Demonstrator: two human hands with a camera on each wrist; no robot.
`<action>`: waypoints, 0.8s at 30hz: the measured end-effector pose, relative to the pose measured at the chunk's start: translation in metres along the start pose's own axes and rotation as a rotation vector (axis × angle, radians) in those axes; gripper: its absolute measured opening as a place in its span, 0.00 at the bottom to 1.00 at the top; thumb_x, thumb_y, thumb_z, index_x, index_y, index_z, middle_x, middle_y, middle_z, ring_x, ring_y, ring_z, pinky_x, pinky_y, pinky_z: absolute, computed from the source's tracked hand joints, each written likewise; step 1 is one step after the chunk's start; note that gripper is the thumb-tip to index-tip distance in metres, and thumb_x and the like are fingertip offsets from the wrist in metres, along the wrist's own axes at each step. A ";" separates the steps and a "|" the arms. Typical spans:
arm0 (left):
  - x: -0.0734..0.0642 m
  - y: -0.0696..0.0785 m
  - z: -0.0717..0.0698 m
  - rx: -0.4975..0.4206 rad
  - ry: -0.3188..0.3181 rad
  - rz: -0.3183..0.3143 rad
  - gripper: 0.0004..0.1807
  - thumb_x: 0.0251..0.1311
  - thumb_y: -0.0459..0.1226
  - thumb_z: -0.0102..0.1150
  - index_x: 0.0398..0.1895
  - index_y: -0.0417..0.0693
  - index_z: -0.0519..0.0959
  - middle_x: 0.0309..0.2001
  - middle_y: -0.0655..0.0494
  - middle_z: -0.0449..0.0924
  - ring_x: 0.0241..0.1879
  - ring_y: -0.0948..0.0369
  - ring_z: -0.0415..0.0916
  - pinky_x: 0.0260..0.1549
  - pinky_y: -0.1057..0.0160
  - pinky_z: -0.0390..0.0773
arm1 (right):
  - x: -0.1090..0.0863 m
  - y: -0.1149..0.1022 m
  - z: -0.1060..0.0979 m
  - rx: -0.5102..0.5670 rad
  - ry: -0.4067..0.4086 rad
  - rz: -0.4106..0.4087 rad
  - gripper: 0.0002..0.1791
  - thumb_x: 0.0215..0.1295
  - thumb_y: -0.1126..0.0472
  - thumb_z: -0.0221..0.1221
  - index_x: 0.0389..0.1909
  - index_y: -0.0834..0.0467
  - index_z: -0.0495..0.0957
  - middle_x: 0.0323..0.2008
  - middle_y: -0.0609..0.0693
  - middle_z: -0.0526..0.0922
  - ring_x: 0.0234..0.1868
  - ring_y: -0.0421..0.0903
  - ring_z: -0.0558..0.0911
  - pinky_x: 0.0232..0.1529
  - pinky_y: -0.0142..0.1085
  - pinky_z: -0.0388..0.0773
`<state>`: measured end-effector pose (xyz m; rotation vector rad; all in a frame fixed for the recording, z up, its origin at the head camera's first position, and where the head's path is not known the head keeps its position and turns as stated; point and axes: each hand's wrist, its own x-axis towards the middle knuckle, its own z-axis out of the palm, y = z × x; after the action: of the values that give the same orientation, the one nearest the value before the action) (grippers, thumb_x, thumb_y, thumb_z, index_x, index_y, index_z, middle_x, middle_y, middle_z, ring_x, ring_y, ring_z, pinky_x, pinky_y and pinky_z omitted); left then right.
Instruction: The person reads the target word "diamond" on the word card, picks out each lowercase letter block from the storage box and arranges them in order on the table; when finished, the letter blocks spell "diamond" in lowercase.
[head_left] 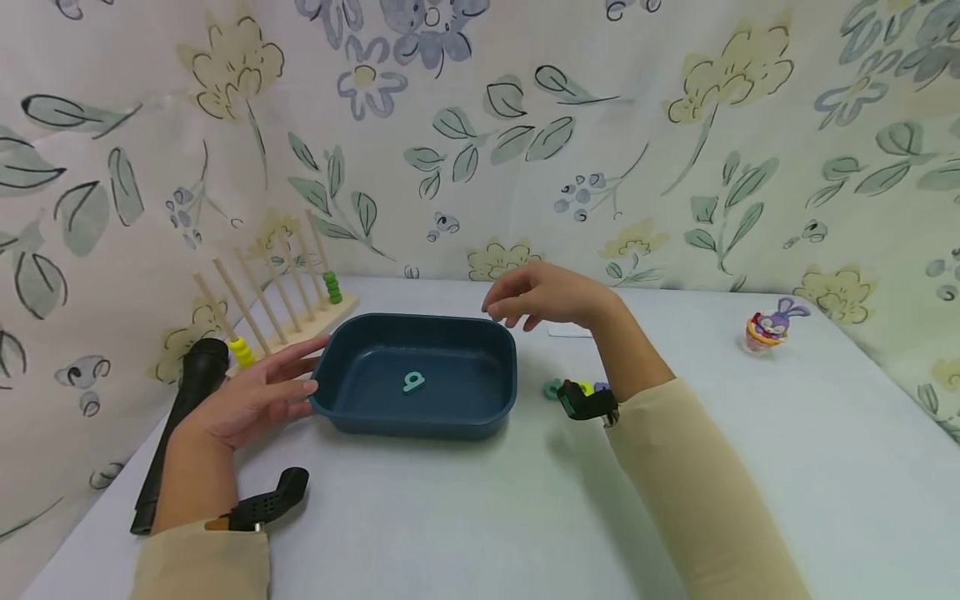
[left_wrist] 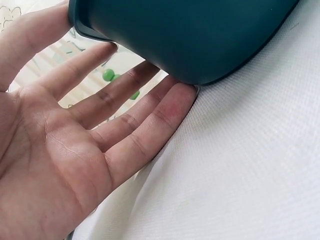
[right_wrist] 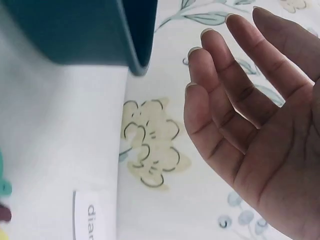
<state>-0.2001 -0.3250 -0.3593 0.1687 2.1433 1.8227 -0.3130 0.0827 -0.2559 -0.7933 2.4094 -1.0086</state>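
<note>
A dark blue rectangular tray [head_left: 420, 423] rests on the white tabletop in the head view. Inside it lies one small teal piece shaped like a 9 [head_left: 413, 382]. My left hand [head_left: 258, 396] is at the tray's left end. In the left wrist view, the thumb touches the rim of the tray [left_wrist: 215, 35], and the long, mostly straight fingers [left_wrist: 145, 132] reach to its side and base. Above the tray's back right corner hovers my right hand [head_left: 551, 296]. Its loosely bent fingers [right_wrist: 225, 112] hold nothing and stay apart from the rim in the right wrist view.
Behind my left hand stands a wooden peg rack [head_left: 330, 310] with green and yellow beads. A long black cylinder [head_left: 176, 425] lies at far left. Several small coloured pieces [head_left: 552, 389] and a white printed strip [head_left: 570, 331] are right of the tray. A purple rabbit figurine [head_left: 772, 325] stands far right.
</note>
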 end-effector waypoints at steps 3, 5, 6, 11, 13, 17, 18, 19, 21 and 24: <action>-0.001 -0.001 0.000 0.002 0.000 -0.003 0.39 0.75 0.39 0.56 0.84 0.62 0.52 0.82 0.42 0.46 0.62 0.65 0.72 0.55 0.63 0.81 | 0.011 -0.007 0.006 0.002 -0.027 0.006 0.14 0.72 0.52 0.62 0.52 0.53 0.85 0.50 0.58 0.86 0.49 0.56 0.84 0.48 0.45 0.85; 0.000 0.001 0.000 -0.003 0.004 -0.002 0.39 0.75 0.39 0.56 0.84 0.63 0.52 0.82 0.42 0.46 0.63 0.65 0.72 0.55 0.64 0.81 | 0.019 -0.012 0.008 -0.003 -0.031 -0.002 0.14 0.72 0.53 0.62 0.52 0.53 0.85 0.50 0.58 0.86 0.48 0.54 0.83 0.47 0.43 0.85; 0.000 0.002 -0.001 -0.005 0.006 0.000 0.39 0.74 0.39 0.57 0.84 0.63 0.52 0.83 0.42 0.46 0.63 0.65 0.72 0.55 0.64 0.81 | 0.023 -0.014 0.009 -0.005 -0.031 -0.008 0.14 0.72 0.53 0.61 0.52 0.53 0.85 0.50 0.59 0.86 0.48 0.54 0.83 0.47 0.43 0.85; 0.001 0.001 0.000 -0.011 0.015 -0.001 0.39 0.74 0.38 0.57 0.84 0.63 0.53 0.83 0.42 0.46 0.64 0.65 0.71 0.55 0.63 0.82 | 0.045 -0.024 0.017 -0.027 -0.048 -0.021 0.14 0.72 0.53 0.62 0.52 0.54 0.85 0.52 0.59 0.86 0.50 0.53 0.83 0.46 0.42 0.85; 0.001 0.000 0.000 -0.011 0.019 -0.005 0.39 0.74 0.38 0.58 0.83 0.63 0.54 0.83 0.43 0.46 0.65 0.64 0.70 0.55 0.63 0.82 | 0.052 -0.027 0.021 -0.043 -0.069 -0.014 0.14 0.71 0.53 0.63 0.53 0.54 0.85 0.51 0.57 0.86 0.50 0.53 0.83 0.46 0.42 0.85; 0.002 0.003 0.001 -0.007 0.027 -0.010 0.39 0.73 0.39 0.58 0.83 0.63 0.54 0.83 0.43 0.47 0.65 0.62 0.71 0.55 0.64 0.82 | 0.064 -0.030 0.031 -0.061 -0.120 0.005 0.16 0.69 0.57 0.65 0.55 0.56 0.84 0.50 0.51 0.88 0.51 0.49 0.83 0.48 0.42 0.83; 0.003 0.003 0.001 -0.005 0.025 -0.009 0.40 0.73 0.38 0.58 0.83 0.63 0.54 0.83 0.43 0.46 0.65 0.62 0.70 0.55 0.64 0.82 | 0.066 -0.030 0.034 -0.059 -0.135 0.015 0.16 0.68 0.58 0.66 0.55 0.56 0.84 0.51 0.50 0.88 0.51 0.48 0.84 0.49 0.42 0.83; 0.003 0.002 0.001 -0.005 0.024 -0.011 0.40 0.73 0.38 0.58 0.83 0.63 0.54 0.83 0.43 0.46 0.65 0.62 0.70 0.55 0.64 0.82 | 0.068 -0.030 0.036 -0.059 -0.151 0.024 0.16 0.67 0.58 0.66 0.55 0.56 0.84 0.51 0.49 0.88 0.52 0.47 0.84 0.50 0.42 0.83; 0.003 0.001 0.000 -0.004 0.016 -0.008 0.40 0.73 0.38 0.58 0.84 0.63 0.53 0.83 0.43 0.44 0.65 0.62 0.71 0.56 0.64 0.82 | 0.073 -0.030 0.041 -0.061 -0.186 0.040 0.17 0.67 0.59 0.66 0.55 0.56 0.84 0.52 0.48 0.88 0.53 0.47 0.84 0.51 0.43 0.82; 0.000 0.000 -0.001 -0.011 0.013 0.003 0.40 0.73 0.37 0.58 0.84 0.61 0.53 0.84 0.42 0.42 0.63 0.65 0.73 0.56 0.63 0.82 | 0.080 -0.033 0.046 -0.089 -0.232 0.034 0.17 0.68 0.58 0.65 0.56 0.55 0.83 0.53 0.49 0.88 0.52 0.47 0.83 0.52 0.44 0.82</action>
<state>-0.2007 -0.3255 -0.3591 0.1580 2.1422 1.8422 -0.3360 -0.0109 -0.2735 -0.8471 2.2721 -0.7555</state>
